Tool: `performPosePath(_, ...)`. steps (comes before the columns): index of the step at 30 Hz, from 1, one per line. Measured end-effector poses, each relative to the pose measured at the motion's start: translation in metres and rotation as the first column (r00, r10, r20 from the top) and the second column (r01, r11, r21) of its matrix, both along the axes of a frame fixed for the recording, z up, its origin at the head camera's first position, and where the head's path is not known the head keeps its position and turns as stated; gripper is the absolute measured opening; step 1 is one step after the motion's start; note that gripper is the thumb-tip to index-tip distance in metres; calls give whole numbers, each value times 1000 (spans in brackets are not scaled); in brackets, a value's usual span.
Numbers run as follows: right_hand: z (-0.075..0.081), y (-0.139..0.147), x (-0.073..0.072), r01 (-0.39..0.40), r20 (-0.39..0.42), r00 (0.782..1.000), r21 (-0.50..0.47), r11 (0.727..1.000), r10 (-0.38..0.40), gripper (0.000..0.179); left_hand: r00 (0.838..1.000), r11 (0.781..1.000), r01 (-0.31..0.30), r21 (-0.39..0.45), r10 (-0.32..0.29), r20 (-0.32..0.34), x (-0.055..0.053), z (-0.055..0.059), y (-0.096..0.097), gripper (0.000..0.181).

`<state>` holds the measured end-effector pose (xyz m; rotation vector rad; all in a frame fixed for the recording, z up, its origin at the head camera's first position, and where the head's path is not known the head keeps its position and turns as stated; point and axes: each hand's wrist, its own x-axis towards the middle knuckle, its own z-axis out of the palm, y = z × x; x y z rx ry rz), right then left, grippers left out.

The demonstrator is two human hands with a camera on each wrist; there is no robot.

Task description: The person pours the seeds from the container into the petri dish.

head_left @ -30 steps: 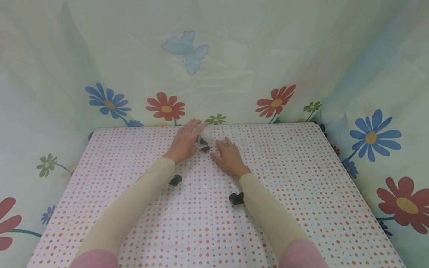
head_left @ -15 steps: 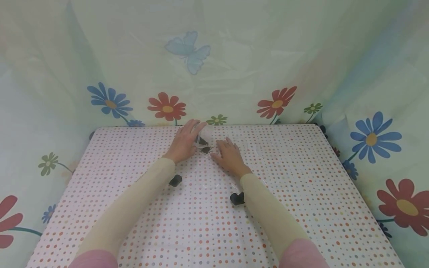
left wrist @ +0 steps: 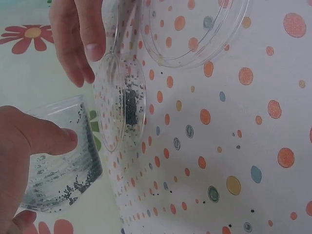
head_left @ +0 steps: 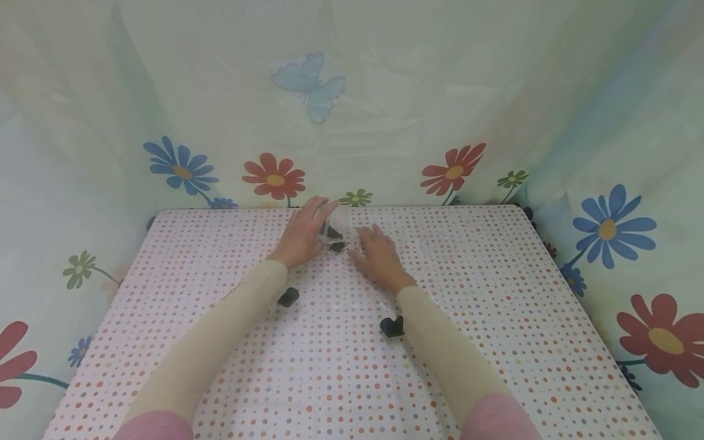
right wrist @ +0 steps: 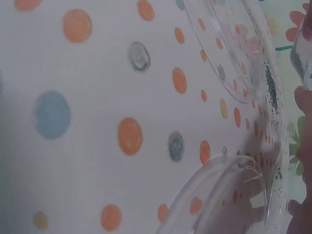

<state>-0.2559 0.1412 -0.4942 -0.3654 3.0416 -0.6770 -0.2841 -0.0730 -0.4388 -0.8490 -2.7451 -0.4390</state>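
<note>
My left hand (head_left: 299,233) grips a tilted clear plastic cup (left wrist: 46,195) of small dark granules, its thumb across the side. The cup's mouth is low over a shallow clear round dish (left wrist: 111,144). A heap of dark granules (left wrist: 130,105) lies in that dish, with stray grains around. Across the dish from the cup is my right hand (head_left: 379,255), fingers loosely bent and holding nothing that I can see; whether a fingertip touches the rim I cannot tell. In the right wrist view, only part of a hand (right wrist: 303,131) shows at the right edge.
More clear round dishes stand about: one at the right (head_left: 438,245), one nearer the front (head_left: 340,304), and one by the right forearm (right wrist: 214,195). A few loose grains lie on the dotted tablecloth (head_left: 308,366). A flowered curtain (head_left: 385,122) hangs behind the table.
My right hand has shifted very slightly to the right. The left hand and the tilted cup hold nearly the same place.
</note>
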Motion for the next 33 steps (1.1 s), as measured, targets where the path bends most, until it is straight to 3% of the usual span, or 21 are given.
performPosePath(10, 5, 18, 2, 22, 14, 1000, 64, 998, -23, 68, 1000, 1000, 9, 14, -9, -2, 2, 3, 1, 95)
performPosePath(33, 16, 41, 11, 90, 7, 996, 60, 994, -91, 66, 998, 998, 57, 35, -55, -31, 0, 2, 8, 97)
